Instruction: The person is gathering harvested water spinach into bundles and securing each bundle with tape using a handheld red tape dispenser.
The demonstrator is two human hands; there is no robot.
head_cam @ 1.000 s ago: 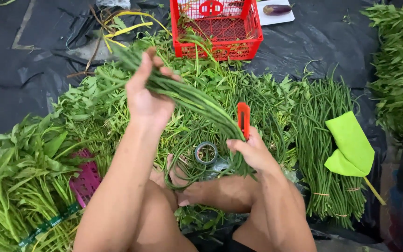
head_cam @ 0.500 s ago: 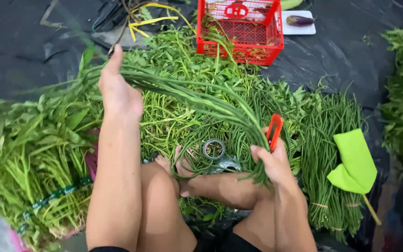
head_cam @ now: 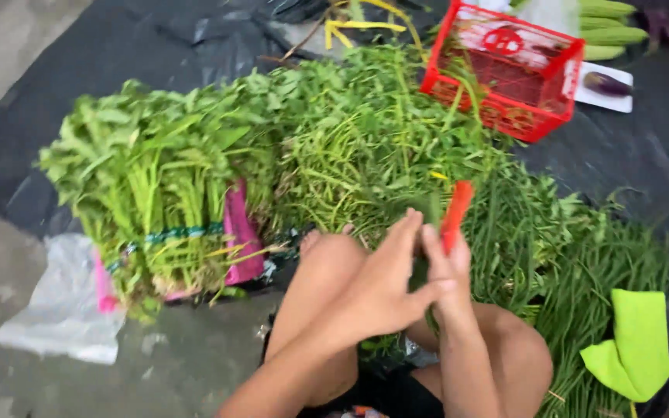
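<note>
While both hands meet above the knees, the left hand (head_cam: 385,290) curls shut around a bunch of green stems (head_cam: 427,224), and the right hand (head_cam: 447,267) grips an orange-handled tool (head_cam: 456,217). With fingers so close, the tool could nick a finger or stems could slip. Visible: one red basket (head_cam: 505,73), one tied leafy bundle (head_cam: 156,193), one green cloth (head_cam: 632,344).
</note>
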